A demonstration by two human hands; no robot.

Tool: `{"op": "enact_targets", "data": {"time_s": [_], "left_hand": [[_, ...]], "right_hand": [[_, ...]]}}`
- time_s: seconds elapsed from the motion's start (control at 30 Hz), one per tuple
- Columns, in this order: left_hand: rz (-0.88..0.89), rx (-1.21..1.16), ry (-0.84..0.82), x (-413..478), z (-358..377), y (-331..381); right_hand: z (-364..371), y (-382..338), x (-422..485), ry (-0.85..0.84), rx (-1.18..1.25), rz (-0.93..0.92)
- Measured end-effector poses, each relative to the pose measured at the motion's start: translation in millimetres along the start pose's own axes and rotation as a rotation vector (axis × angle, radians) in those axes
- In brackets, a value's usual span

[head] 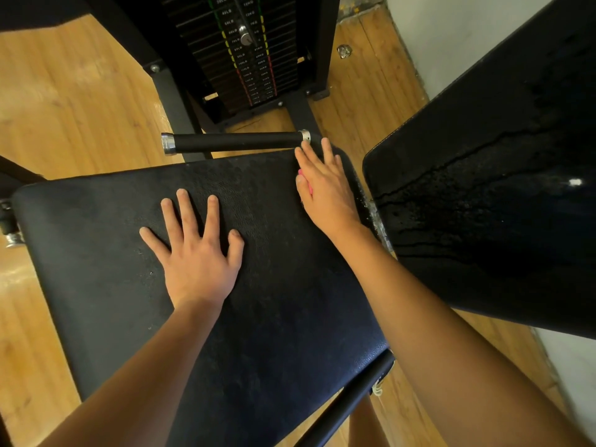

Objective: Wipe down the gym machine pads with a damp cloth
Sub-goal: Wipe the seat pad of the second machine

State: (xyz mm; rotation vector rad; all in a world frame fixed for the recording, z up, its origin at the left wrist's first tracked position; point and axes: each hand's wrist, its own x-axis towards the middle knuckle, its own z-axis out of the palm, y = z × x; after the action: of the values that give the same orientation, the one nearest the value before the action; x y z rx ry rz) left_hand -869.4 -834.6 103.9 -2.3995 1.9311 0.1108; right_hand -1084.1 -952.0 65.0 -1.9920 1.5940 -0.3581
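we noted left hand [196, 256] flat on seat pad [290, 317], fingers spread, likely bracing; right hand [325, 191], fingers straight and slightly apart, pressed pink cloth [309, 188] onto the far right corner by handle [235, 141]; back pad [483, 188] looked wet.

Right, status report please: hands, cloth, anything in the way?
Left hand flat on black padded seat. Right hand pressing pink cloth at its far right corner. Black chrome-capped handle bar just beyond fingertips.
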Motion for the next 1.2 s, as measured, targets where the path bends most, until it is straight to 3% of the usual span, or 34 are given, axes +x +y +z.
{"op": "enact_targets", "data": {"time_s": [0.17, 0.47, 0.87, 1.2], "left_hand": [[0.007, 0.003, 0.006, 1.0, 0.1, -0.6], [0.007, 0.003, 0.005, 2.3, -1.1, -0.5], [-0.002, -0.033, -0.037, -1.5, -8.5, 1.9], [0.005, -0.016, -0.018, 0.2, -5.6, 1.5]], "right_hand": [[0.9, 1.2, -26.1, 0.007, 0.014, 0.019], [-2.1, -7.6, 16.3, 0.002, -0.016, 0.039], [-4.8, 7.7, -86.6, 0.006, 0.079, 0.063], [-7.1, -0.5, -30.1, 0.001, 0.051, 0.055]]}}
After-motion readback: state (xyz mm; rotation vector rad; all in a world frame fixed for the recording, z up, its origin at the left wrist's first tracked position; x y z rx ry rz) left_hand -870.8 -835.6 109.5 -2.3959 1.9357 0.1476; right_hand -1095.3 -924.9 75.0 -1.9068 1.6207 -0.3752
